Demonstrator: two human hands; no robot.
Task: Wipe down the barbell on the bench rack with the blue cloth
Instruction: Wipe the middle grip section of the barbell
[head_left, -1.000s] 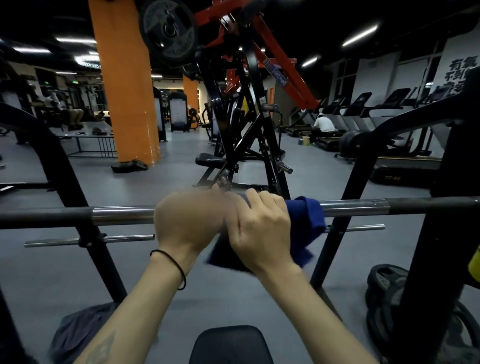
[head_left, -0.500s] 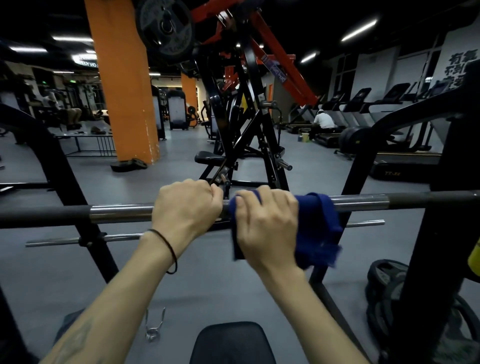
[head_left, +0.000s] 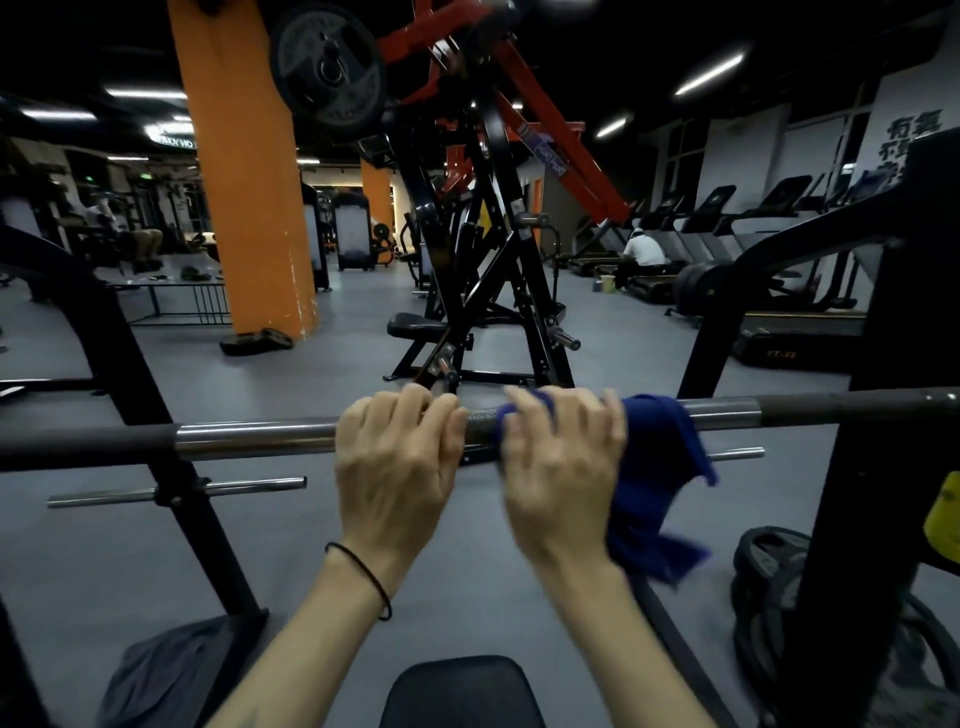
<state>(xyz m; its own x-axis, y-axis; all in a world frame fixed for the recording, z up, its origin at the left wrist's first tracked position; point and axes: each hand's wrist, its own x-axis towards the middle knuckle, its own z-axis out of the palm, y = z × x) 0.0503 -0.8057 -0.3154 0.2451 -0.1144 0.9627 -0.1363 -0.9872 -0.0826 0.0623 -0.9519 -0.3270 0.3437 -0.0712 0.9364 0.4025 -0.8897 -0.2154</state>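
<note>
Head view, wipe in mid-course. Barbell (head_left: 249, 441) lying level across the black bench rack (head_left: 156, 415), spanning the whole width of the frame. Left hand (head_left: 395, 457) clenched over the bar near its middle, fingers curled round the steel, apparently steadying it. Right hand (head_left: 561, 467) just beside the left, its grip wrapped round the blue cloth (head_left: 654, 467) and, through the cloth, round the bar; a short strip of knurled steel bare between the two hands. Cloth bunched over the shaft under and to the right of the right hand, its loose end hanging below the bar. Right hand and cloth somewhat blurred, so exact finger placement not readable.

Progress, as a judgement only: stroke placed at the centre and right-of-centre part of the shaft. Which lengths already cleaned not readable from the steel: no visible difference in sheen between the chrome left of the left hand and that right of the cloth. Likely remaining: the chrome toward the right upright, the long stretch on the left, and both dark outer lengths. Black bench pad (head_left: 457, 691) at the lower edge; weight plates (head_left: 769, 571) on the floor at lower right.
</note>
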